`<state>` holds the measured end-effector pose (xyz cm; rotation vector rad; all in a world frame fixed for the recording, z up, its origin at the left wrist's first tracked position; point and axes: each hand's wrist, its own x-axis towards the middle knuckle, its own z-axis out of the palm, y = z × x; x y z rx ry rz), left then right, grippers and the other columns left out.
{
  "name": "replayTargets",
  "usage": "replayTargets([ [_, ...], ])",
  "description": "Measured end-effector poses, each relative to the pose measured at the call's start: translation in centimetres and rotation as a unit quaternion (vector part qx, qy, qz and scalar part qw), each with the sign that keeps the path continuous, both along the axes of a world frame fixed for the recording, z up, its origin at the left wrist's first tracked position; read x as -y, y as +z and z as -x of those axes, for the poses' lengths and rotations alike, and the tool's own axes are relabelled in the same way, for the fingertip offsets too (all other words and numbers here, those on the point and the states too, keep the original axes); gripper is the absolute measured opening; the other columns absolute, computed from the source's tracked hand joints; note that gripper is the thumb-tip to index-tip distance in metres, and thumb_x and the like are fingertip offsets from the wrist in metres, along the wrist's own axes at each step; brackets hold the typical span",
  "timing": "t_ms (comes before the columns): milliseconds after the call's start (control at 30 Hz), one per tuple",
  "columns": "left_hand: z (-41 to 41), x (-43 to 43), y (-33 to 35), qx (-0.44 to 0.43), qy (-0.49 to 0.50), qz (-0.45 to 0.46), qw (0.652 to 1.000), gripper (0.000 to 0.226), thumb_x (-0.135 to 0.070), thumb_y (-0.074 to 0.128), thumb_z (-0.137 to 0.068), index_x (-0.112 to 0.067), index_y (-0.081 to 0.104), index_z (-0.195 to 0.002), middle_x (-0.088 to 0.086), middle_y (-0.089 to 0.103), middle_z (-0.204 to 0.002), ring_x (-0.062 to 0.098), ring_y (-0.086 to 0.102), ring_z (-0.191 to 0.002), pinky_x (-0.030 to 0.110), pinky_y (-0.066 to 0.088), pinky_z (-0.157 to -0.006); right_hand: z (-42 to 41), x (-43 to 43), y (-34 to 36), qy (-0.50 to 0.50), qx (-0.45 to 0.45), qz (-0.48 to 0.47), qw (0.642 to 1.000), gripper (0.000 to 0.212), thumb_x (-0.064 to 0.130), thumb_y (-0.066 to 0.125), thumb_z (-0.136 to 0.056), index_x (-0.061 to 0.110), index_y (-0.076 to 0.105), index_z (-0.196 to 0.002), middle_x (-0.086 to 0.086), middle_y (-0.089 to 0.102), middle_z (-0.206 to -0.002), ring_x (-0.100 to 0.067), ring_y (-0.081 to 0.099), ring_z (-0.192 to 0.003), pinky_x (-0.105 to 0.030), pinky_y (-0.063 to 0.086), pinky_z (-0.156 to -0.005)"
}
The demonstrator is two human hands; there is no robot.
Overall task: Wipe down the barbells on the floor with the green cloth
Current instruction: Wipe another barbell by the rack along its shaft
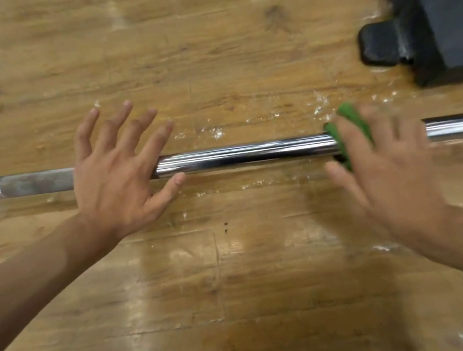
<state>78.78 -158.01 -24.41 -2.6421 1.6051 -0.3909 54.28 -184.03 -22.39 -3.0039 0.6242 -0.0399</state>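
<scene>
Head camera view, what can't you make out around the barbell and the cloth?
Barbell: both ends cut off by the left and right edges, head view.
Green cloth: mostly under the blurred right hand; fold unclear.
Barbell section beneath the left hand: covered.
Dark equipment: cut off by the top right corner; unidentifiable.

The barbell runs off both side edges; neither end shows. The left grip hides 1 stretch of it. The right grip (a bare hand) is motion-blurred and covers most of the green cloth. Black equipment is cropped at the top-right corner.
</scene>
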Motion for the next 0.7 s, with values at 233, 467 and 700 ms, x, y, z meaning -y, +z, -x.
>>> replayTargets([
  [233,-1.9,1.9,-0.8,0.02,0.05,0.053,0.997,0.063,-0.059,0.029,-0.107,-0.019,0.062,-0.143,0.012,0.057,-0.149,0.04,0.043,-0.145,0.057,0.019,-0.121,-11.9,-9.2,-0.5,0.125,0.023,-0.035,0.991,0.082,0.064,0.021,-0.103,0.005,0.043,-0.154,-0.019,0.048,-0.153,-0.049,0.036,-0.144,-0.057,0.01,-0.127],
  [467,-3.0,3.5,-1.3,0.016,0.087,0.093,0.992,0.054,-0.058,0.037,-0.107,-0.025,0.066,-0.139,0.006,0.062,-0.146,0.037,0.048,-0.139,0.051,0.025,-0.113,-9.7,-2.3,-0.7,0.146,0.017,0.024,0.989,0.076,0.062,0.015,-0.107,0.01,0.048,-0.152,-0.015,0.053,-0.146,-0.043,0.038,-0.145,-0.057,0.005,-0.128],
  [700,-2.8,4.6,-1.6,0.008,0.16,0.115,0.98,0.055,-0.054,0.029,-0.11,-0.027,0.061,-0.145,0.012,0.055,-0.15,0.04,0.041,-0.144,0.05,0.019,-0.117,0.5,8.1,-0.8,-0.079,0.031,0.054,0.995,0.068,0.053,0.02,-0.107,0.006,0.051,-0.145,-0.021,0.048,-0.148,-0.045,0.034,-0.145,-0.063,0.009,-0.125],
])
